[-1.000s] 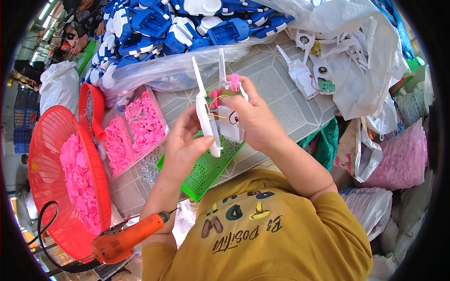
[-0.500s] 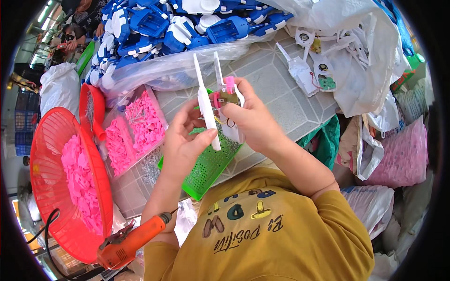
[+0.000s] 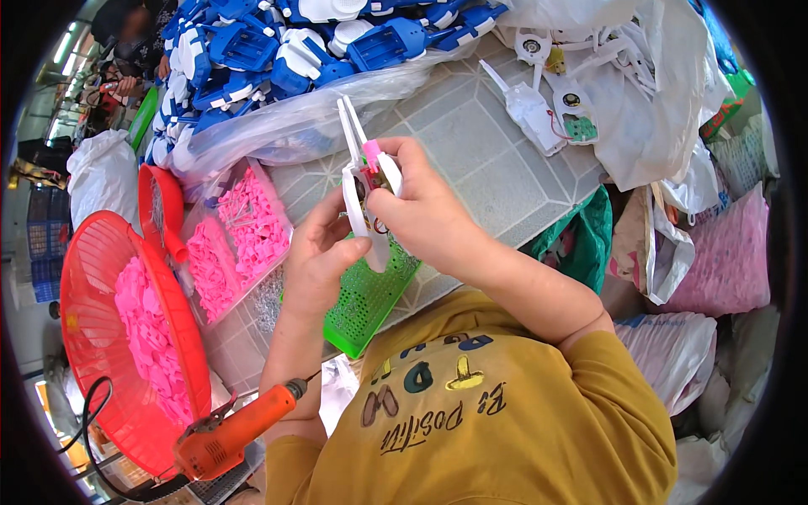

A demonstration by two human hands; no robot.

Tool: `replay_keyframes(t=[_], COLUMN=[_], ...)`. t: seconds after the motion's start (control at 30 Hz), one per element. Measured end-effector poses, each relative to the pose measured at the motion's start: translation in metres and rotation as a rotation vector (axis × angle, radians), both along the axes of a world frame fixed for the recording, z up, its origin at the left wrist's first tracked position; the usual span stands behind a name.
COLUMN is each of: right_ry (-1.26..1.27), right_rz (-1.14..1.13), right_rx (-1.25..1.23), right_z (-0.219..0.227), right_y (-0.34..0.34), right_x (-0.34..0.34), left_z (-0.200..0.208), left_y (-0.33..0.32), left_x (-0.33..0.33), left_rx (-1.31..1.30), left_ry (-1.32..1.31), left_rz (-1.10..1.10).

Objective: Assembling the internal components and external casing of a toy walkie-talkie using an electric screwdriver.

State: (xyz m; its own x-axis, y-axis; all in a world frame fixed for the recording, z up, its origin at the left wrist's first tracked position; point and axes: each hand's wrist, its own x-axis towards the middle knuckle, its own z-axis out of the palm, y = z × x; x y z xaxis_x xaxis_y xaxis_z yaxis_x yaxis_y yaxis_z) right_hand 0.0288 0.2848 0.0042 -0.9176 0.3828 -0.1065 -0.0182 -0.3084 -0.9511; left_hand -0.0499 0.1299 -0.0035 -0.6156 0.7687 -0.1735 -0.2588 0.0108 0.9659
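Note:
My left hand (image 3: pixel 313 263) is closed on a white plastic shell half (image 3: pixel 354 210) with a long thin neck, thumb pressed near its lower end. In my right hand (image 3: pixel 425 210) is the matching shell half (image 3: pixel 390 173), with a pink part (image 3: pixel 371 153) at its side and small inner parts partly showing. The two halves face each other, necks pointing away from me, their tips almost together and a gap lower down. Right-hand fingers behind the shell are hidden. Beneath the hands sits a green perforated basket (image 3: pixel 368 305) holding small metal pieces.
A pile of blue-and-white plastic housings (image 3: pixel 295 59) lies at the far side. Pink parts fill a clear tray (image 3: pixel 252 215) and a red basket (image 3: pixel 93 295) at left. An orange electric screwdriver (image 3: pixel 231 431) is near my left arm. White shells (image 3: pixel 534 118) lie far right.
The two shell halves have come closer together, their necks now nearly meeting. Both hands have shifted slightly left in the view, my right hand more so.

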Motion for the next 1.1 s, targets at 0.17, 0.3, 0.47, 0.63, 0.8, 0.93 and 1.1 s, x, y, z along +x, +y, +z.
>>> replay_keyframes(t=[0.17,0.3,0.47,0.63,0.8,0.93,1.1], right_ry=[-0.064,-0.076,-0.091,-0.039,-0.065,0.004,-0.059], right_rz=[-0.011,-0.022,-0.029,-0.026,-0.036,-0.080,-0.032], right_rx=[0.078,0.006,-0.076,0.032,0.071,0.055,0.047], right_z=[-0.003,-0.005,-0.005,-0.009,-0.013,-0.014,-0.008], right_y=[0.001,0.000,-0.001,0.000,-0.002,-0.005,-0.003], right_x=[0.000,-0.001,-0.004,-0.004,-0.003,-0.005,-0.002], left_z=[-0.003,-0.006,-0.006,-0.006,-0.002,-0.003,-0.007], left_y=[-0.001,-0.002,-0.004,-0.005,-0.003,-0.002,-0.004], left_x=[-0.001,-0.001,0.004,0.007,0.009,0.008,0.003], left_rx=[-0.012,-0.014,-0.107,-0.019,-0.040,-0.069,-0.055], left_ry=[-0.029,0.030,0.119,-0.029,0.030,0.025,0.086], left_rz=[-0.011,-0.020,-0.025,0.032,0.051,0.041,-0.014])
